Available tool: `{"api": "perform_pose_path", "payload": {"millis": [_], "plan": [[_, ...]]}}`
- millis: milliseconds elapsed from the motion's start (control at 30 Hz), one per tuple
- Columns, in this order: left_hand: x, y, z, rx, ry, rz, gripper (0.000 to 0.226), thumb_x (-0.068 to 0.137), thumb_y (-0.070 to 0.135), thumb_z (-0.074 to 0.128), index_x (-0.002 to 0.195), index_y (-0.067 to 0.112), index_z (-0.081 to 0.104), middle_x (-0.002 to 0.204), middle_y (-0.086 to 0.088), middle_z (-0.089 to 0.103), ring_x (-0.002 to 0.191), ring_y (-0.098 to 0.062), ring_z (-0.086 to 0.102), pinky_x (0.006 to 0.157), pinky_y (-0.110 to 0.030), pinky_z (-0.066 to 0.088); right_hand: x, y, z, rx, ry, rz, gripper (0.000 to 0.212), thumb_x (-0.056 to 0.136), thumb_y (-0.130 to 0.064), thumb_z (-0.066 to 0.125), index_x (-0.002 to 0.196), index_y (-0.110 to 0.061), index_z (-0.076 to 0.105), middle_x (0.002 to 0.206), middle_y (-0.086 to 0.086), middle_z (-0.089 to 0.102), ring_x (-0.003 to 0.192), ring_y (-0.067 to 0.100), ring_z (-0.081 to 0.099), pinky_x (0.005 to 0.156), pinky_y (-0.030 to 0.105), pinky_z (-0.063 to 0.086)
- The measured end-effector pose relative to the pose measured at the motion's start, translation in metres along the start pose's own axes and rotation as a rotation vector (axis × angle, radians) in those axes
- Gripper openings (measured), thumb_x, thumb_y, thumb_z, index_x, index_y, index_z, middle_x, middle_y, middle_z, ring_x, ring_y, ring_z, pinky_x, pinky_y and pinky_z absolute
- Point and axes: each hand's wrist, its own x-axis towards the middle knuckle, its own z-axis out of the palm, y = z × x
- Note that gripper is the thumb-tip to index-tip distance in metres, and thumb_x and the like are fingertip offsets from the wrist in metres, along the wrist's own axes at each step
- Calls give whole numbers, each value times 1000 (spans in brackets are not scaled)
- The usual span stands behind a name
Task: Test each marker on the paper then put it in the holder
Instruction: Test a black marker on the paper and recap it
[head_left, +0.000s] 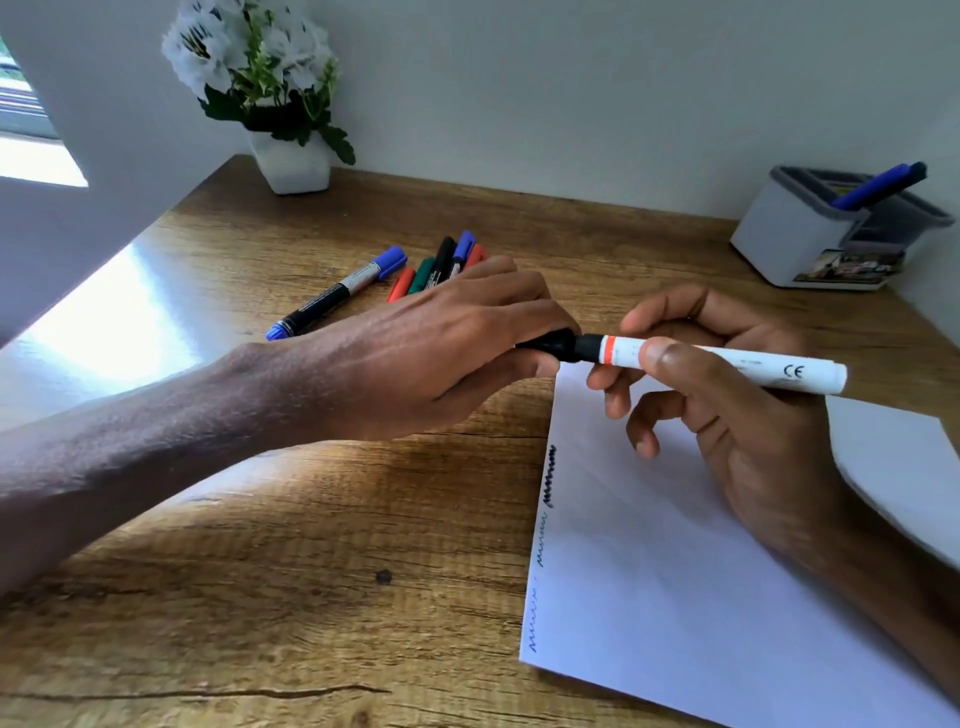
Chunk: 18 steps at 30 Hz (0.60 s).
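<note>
My right hand (727, 410) grips a white marker (737, 364) with an orange ring, held level above the top left corner of the paper (701, 597). My left hand (441, 353) holds the marker's black cap (556, 345), which sits on the marker's left end. Several squiggles run along the paper's left edge. A grey and white holder (795, 234) stands at the back right with a blue marker (878, 187) leaning in it. Several capped markers (441, 265) lie in a bunch behind my left hand, and a blue and black one (337, 291) lies apart to their left.
A white pot with white flowers (275, 93) stands at the back left against the wall. The wooden desk (311, 571) has bright sunlight on its left side. A wall runs along the back and the right of the desk.
</note>
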Motion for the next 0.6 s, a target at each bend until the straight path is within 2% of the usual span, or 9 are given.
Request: {"api": "perform_pose_path", "payload": {"millis": [133, 267, 500, 600], "plan": [[0, 2, -3, -43, -17, 22, 34, 106, 34, 41, 125, 14, 61, 97, 19, 55, 90, 3, 52, 81, -16, 44, 0, -1, 3, -64, 5, -7, 15, 88, -16, 71, 94, -3, 65, 83, 15, 77, 66, 29, 71, 42, 33, 52], [-2, 5, -4, -91, -37, 0, 31, 107, 33, 43, 116, 12, 64, 86, 10, 64, 78, -6, 61, 69, -26, 47, -1, -3, 4, -41, 1, -18, 15, 86, -16, 66, 87, -1, 68, 80, 18, 75, 60, 29, 67, 41, 31, 48], [-1, 15, -8, -302, -109, -78, 23, 106, 24, 53, 88, 13, 63, 70, 11, 56, 62, -7, 55, 55, -12, 34, -1, -2, 3, -9, -39, -26, 18, 87, -15, 73, 88, 2, 65, 75, 17, 74, 54, 25, 65, 45, 28, 51], [-2, 15, -10, -353, -156, -81, 25, 105, 25, 54, 85, 14, 65, 70, 11, 57, 62, -9, 58, 55, -11, 36, -1, -2, 3, 7, -48, -3, 20, 85, -15, 74, 86, 2, 64, 73, 17, 74, 53, 25, 65, 44, 28, 50]]}}
